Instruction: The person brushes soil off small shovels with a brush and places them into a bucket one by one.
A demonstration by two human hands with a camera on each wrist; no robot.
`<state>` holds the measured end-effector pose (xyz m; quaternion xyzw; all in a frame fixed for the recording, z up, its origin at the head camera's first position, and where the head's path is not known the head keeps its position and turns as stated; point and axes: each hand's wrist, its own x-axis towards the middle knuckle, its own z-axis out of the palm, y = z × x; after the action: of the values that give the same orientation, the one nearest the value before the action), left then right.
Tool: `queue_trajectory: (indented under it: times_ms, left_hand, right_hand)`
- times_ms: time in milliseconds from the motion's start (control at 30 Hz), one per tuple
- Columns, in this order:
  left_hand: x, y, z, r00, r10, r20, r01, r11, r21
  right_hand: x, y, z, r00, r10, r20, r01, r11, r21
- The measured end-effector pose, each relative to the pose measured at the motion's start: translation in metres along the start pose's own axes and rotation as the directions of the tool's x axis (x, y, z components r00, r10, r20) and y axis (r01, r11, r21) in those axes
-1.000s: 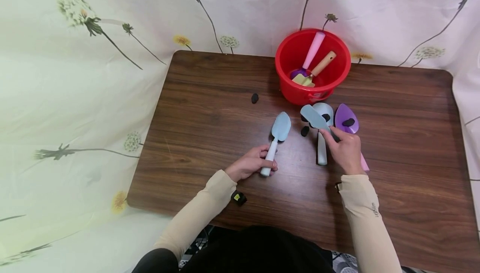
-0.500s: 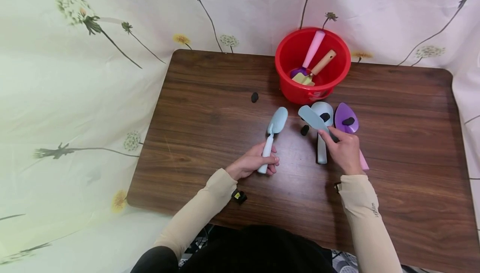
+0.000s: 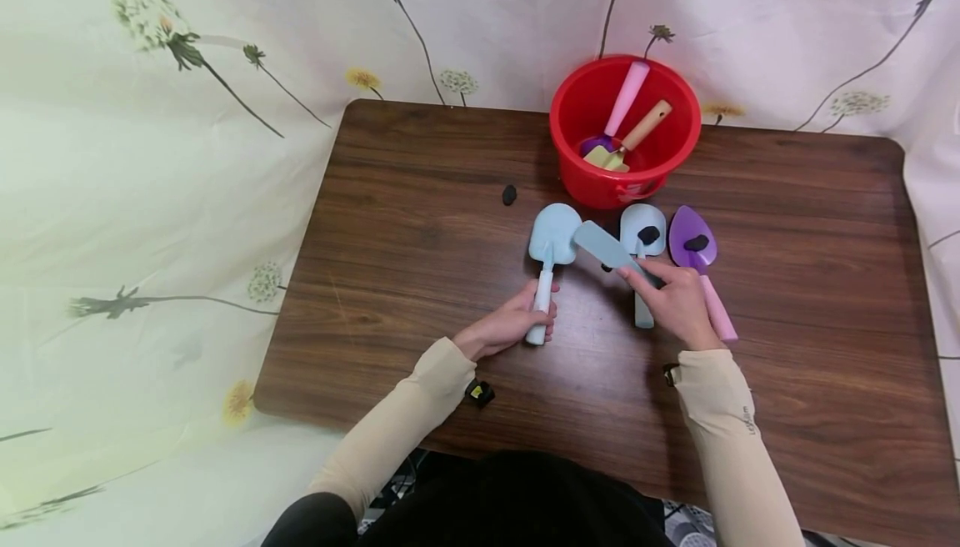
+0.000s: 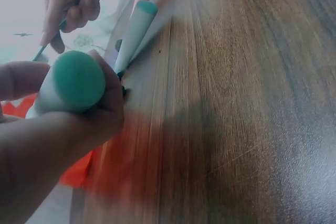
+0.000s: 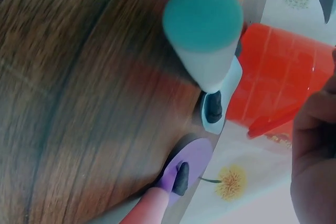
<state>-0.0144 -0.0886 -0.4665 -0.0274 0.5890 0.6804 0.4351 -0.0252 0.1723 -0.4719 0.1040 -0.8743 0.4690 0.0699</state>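
In the head view my left hand (image 3: 513, 322) grips the white handle of a pale blue trowel (image 3: 555, 230). The trowel's broad face is turned up, and its teal handle end (image 4: 79, 80) shows close in the left wrist view. My right hand (image 3: 678, 301) pinches a flat blue-grey spatula-like blade (image 3: 602, 245). Its tip lies beside the trowel's edge; I cannot tell whether they touch. Under the right hand lies a second pale blue trowel (image 3: 633, 218) bearing a black stone (image 3: 648, 235). Beside it is a purple trowel (image 3: 684, 226) with a pink handle and another stone (image 3: 697, 243).
Behind the trowels stands a red bucket (image 3: 592, 188) holding a pink-handled tool (image 3: 627, 101) and a wooden-handled tool (image 3: 647, 127). A loose black stone (image 3: 509, 195) lies left of the bucket on the brown table (image 3: 420, 222). Another stone (image 3: 606, 268) is partly covered by the blade.
The left hand has turned its trowel, so the broad face now shows and the head stands farther forward. The right hand has brought its blade left, towards that trowel.
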Motion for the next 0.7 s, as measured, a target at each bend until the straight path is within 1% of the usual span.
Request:
queue_trajectory:
  times_ms: [100,167,233,367,500,600,700]
  left_hand:
    - [-0.0003,-0.0015,-0.0006,0.999,0.017,0.045,-0.017,1.0,-0.013]
    - [-0.0002,-0.0025,-0.0011,0.997,0.029,0.067,-0.027,0.999,-0.027]
    - [0.0001,-0.0034,-0.0014,0.996,0.041,0.08,-0.039,0.999,-0.033]
    - [-0.0001,-0.0037,-0.002,0.995,0.037,0.095,-0.033,0.998,-0.047]
    - [-0.0001,-0.0036,-0.0025,0.993,0.026,0.111,-0.019,0.998,-0.059]
    - [0.0007,-0.0045,-0.0033,0.993,0.026,0.113,-0.023,0.999,-0.032]
    - [0.0011,-0.0063,-0.0046,0.993,0.024,0.117,-0.023,1.0,-0.006]
  right_hand:
    - [0.0,-0.0025,0.0017,0.997,0.002,0.077,-0.003,1.0,0.013]
    - [0.0004,-0.0045,0.0028,0.991,-0.001,0.134,-0.004,0.999,0.036]
    - [0.001,-0.0057,0.0039,0.981,0.006,0.194,-0.018,0.998,0.061]
    - [0.0024,-0.0066,0.0053,0.956,0.029,0.291,-0.056,0.995,0.087]
    - [0.0035,-0.0063,0.0041,0.943,0.054,0.328,-0.084,0.993,0.077]
    - [0.0044,-0.0063,0.0014,0.939,0.065,0.338,-0.096,0.992,0.076]
    - [0.0053,-0.0064,-0.0016,0.945,0.05,0.324,-0.077,0.995,0.069]
